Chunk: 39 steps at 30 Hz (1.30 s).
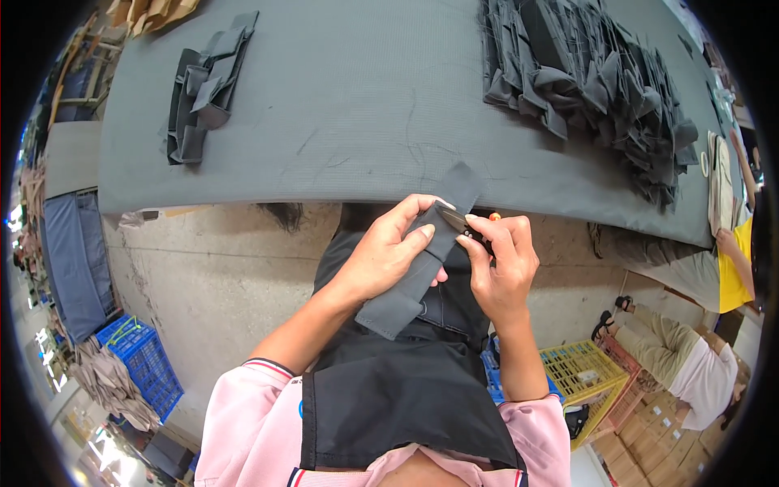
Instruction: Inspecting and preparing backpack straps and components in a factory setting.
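Observation:
My left hand (pixel 381 258) grips a dark grey folded fabric piece (pixel 395 308) in front of my body, just off the table's near edge, its thumb pressed on top. One end of the piece reaches over the table edge; the other hangs toward my black apron. In my right hand (pixel 507 266) is a pair of thread snips (pixel 451 217), dark-bladed, with a small orange spot showing by the fingers. The blade tips touch or nearly touch the fabric beside my left fingertips. Whether a thread lies between the blades is too small to tell.
A grey cloth-covered table (pixel 324 122) spans ahead, with loose threads on it. A small stack of fabric pieces (pixel 203 93) lies left, a large pile (pixel 588 89) right. A blue crate (pixel 146 361) and yellow crate (pixel 584 369) flank me. Other people are at the right, one in a yellow top (pixel 734 272).

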Each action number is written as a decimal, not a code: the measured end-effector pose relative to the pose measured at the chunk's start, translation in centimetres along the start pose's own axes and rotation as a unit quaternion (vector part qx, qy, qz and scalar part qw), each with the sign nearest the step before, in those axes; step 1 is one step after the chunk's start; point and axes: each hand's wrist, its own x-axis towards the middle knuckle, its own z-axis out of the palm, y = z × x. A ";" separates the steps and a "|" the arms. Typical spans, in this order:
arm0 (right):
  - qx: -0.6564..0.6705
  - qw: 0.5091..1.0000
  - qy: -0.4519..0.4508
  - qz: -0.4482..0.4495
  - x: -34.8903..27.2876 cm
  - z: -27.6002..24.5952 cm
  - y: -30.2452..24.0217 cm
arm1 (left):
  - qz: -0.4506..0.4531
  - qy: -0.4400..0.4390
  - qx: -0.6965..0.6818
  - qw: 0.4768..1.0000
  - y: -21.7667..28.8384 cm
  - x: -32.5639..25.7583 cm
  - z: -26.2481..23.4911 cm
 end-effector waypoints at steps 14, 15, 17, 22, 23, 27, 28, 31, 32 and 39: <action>-0.002 0.993 -0.063 -0.097 1.7 -2.6 1.9 | -0.084 -0.066 0.065 0.992 1.1 0.1 -1.5; -0.016 0.991 -0.082 -0.105 1.7 -2.9 1.8 | -0.090 -0.064 0.062 0.992 1.2 0.1 -1.5; -0.035 0.986 -0.092 -0.133 2.2 -3.2 1.7 | -0.097 -0.074 0.072 0.990 1.3 0.2 -1.5; -0.064 0.974 -0.109 -0.188 2.9 -3.5 1.5 | -0.111 -0.088 0.096 0.985 1.5 0.3 -1.6; -0.065 0.972 -0.112 -0.196 3.0 -3.6 1.6 | -0.106 -0.093 0.097 0.985 1.3 0.3 -1.7; -0.066 0.969 -0.122 -0.205 2.9 -3.8 1.6 | -0.111 -0.096 0.113 0.983 1.6 0.3 -1.5; -0.066 0.969 -0.122 -0.204 2.8 -3.8 1.6 | -0.111 -0.096 0.114 0.983 1.6 0.4 -1.5; -0.074 0.968 -0.121 -0.206 2.7 -3.9 1.7 | -0.111 -0.100 0.109 0.983 1.6 0.5 -1.4; -0.075 0.969 -0.121 -0.204 2.6 -3.9 1.7 | -0.113 -0.100 0.118 0.981 1.7 0.6 -1.3; -0.077 0.976 -0.100 -0.179 2.2 -3.3 1.3 | -0.100 -0.100 0.145 0.979 1.8 0.6 -1.3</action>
